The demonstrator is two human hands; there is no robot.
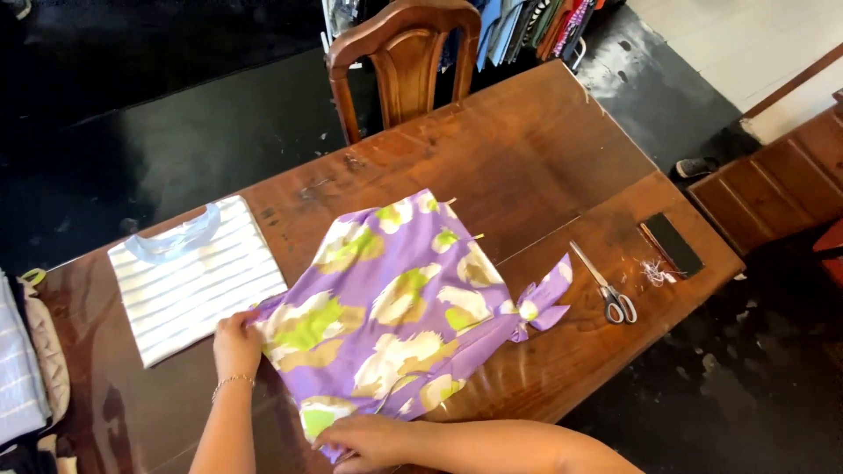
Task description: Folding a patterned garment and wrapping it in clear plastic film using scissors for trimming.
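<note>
On top of the brown wooden table point(527, 149) lies a purple garment point(395, 307) with green, white and tan blotches. It is spread out flat near the front edge of the table. A knotted tie point(540, 303) sticks out from its right side.

The left hand point(235, 344) sits at the left corner of the purple garment. Its fingers are curled and pinch the edge of the cloth. A thin bracelet point(231, 380) goes around that wrist.

The right hand point(369, 441) lies on the bottom corner of the garment, close to the table's front edge. Its fingers are bent and press down on the cloth, but I cannot tell if they grip it.

Just beside the left hand lies a folded white shirt with grey stripes point(195, 276) and a pale blue collar. It touches the purple garment's left edge.

To the right of the tie lie silver scissors point(606, 285) with grey handles. Farther right are a small tuft of white threads point(654, 272) and a flat black thing point(674, 243).

A wooden chair point(404, 57) stands at the far side of the table. More cloth point(26, 360) is piled at the left edge.
</note>
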